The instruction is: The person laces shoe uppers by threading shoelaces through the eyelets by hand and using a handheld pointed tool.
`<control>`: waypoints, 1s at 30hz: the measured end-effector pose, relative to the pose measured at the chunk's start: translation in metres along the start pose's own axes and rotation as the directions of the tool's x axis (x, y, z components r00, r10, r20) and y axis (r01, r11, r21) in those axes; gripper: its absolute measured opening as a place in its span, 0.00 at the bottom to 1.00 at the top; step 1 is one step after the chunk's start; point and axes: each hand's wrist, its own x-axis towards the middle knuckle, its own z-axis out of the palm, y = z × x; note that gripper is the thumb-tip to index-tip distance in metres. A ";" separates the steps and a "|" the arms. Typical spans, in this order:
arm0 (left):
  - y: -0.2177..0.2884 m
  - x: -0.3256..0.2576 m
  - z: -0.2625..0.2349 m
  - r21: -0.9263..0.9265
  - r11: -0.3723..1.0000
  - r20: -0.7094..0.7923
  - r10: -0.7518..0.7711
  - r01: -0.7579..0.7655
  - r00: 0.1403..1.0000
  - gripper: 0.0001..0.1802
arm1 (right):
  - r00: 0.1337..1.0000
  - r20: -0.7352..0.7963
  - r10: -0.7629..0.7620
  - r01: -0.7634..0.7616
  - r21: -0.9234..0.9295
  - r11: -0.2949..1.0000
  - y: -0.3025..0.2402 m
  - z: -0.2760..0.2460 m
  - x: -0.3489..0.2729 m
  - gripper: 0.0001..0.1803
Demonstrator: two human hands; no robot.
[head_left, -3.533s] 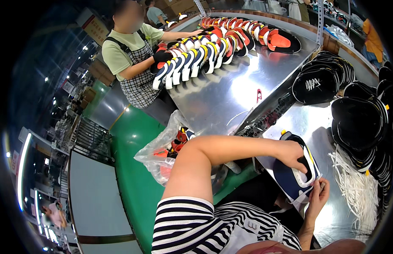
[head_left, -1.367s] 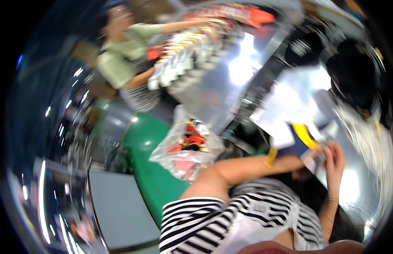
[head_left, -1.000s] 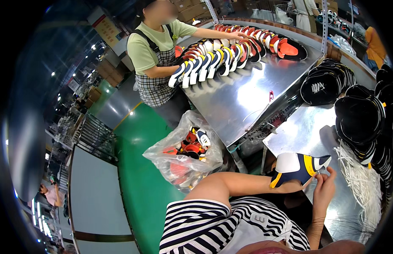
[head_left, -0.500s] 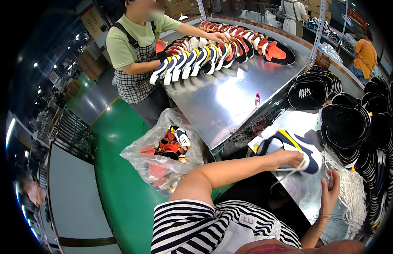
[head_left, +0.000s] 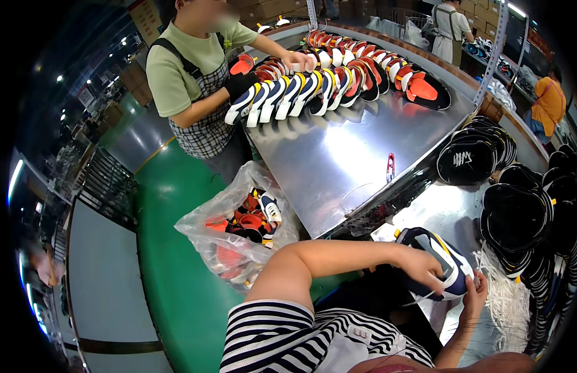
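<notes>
My left hand (head_left: 423,268) rests on top of a navy, white and yellow shoe upper (head_left: 440,261) and grips it at the near edge of the steel table (head_left: 338,155). My right hand (head_left: 473,297) pinches the same upper at its lower right edge, next to a pile of white laces (head_left: 509,298). My left forearm reaches across from the lower middle, over a striped shirt.
A person in a green shirt and checked apron (head_left: 198,81) handles a long row of shoe uppers (head_left: 338,81) at the table's far side. Stacks of black uppers (head_left: 512,205) fill the right. A clear plastic bag of shoe parts (head_left: 242,227) sits on the green floor. A small red tool (head_left: 390,166) lies mid-table.
The view swung about and settled. My left hand lifted the shoe upper toward me, then set it back at the table edge; my right hand closed in on its lower edge.
</notes>
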 end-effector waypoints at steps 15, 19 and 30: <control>0.014 0.022 0.046 0.716 0.681 -0.337 0.530 -0.154 0.778 0.09 | 0.990 0.142 0.011 -0.007 -0.029 1.000 0.003 0.022 -0.034 0.11; 0.030 0.018 0.051 0.726 0.682 -0.425 0.545 -0.087 0.723 0.09 | 0.991 0.115 0.075 -0.096 0.184 0.978 -0.006 0.026 -0.042 0.08; 0.075 0.007 0.028 0.679 0.733 -0.473 0.388 0.046 0.791 0.12 | 0.842 0.533 -0.078 0.185 -0.149 0.971 0.006 -0.015 -0.138 0.11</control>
